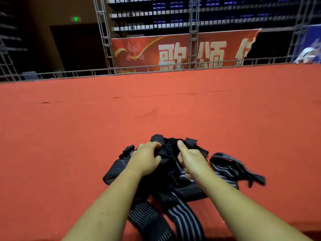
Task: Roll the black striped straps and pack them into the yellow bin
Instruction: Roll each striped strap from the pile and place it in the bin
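**Black striped straps [184, 221] heaped on red felt, both hands dug in**

From the head camera: the straps lie in a loose tangle at the near edge of a wide red felt-covered surface [156, 110], right in front of the person. They are flat, ribbed elastic bands, black with thin grey lines running lengthwise. Two broad ends trail toward the camera, one band bulges out to the left, and a twisted loop sprawls to the right with a plain black tab at its tip.

Left hand [145, 159] is on top of the heap, fingers curled down over a bunched black fold and gripping it. Right hand [191, 160] sits just beside it, thumb stretched forward along the fabric, the other fingers tucked under and holding a striped band. Both forearms are bare.

Beyond the surface's far edge stands a grey metal lattice truss [104, 32], a red banner [173, 51] with large pale characters, torn at its right side, and a small green lit sign [75, 18] on the dark wall.
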Available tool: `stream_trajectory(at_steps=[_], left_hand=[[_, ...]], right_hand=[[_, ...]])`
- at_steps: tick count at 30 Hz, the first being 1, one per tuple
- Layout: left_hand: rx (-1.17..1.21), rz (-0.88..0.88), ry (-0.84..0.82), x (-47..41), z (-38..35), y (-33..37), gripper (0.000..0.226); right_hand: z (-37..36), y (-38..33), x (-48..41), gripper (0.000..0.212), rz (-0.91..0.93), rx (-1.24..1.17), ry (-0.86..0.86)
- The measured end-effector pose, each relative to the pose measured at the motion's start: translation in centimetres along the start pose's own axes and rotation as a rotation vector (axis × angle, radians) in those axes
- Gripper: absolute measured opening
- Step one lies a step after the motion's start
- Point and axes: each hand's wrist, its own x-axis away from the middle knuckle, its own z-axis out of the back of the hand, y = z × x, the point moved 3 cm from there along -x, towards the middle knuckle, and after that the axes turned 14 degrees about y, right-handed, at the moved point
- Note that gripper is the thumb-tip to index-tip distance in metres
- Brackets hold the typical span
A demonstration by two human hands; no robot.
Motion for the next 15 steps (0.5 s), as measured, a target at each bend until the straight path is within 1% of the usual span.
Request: stream_trajectory(at_steps=[3, 5, 7, 10, 12, 14, 15], left_hand=[[-0.077, 0.020, 0.038, -0.2, -0.7, -0.8, 0.045], [-0.055, 0.046, 0.109, -0.3, -0.7, -1.4, 0.035], [-0.010, 0.046, 0.190, 0.0, -0.6, -1.3, 0.024], [0.143, 0.046, 0.254, 1.1, -0.1, 0.0, 0.011], [0.242, 0.030, 0.247, 2.4, 0.1, 1.2, 0.009], [0.307, 0.024, 0.204, 3.6, -0.1, 2.0, 0.009], [0.332, 0.035, 0.186, 4.1, -0.2, 2.2, 0.010]], right_hand=[[-0.5, 1.4, -0.8, 0.058, 0.014, 0.148, -0.061], [-0.7, 2.0, -1.0, 0.050, 0.021, 0.137, -0.101], [-0.9, 2.4, -0.8, 0.042, -0.008, 0.074, -0.129], [-1.6, 2.7, 0.1, 0.046, -0.147, -0.066, -0.208], [-2.1, 3.2, 0.4, 0.042, -0.198, -0.147, -0.234], [-2.3, 3.6, 0.8, 0.033, -0.205, -0.190, -0.232], [-2.4, 4.0, 0.9, 0.034, -0.209, -0.192, -0.240]])
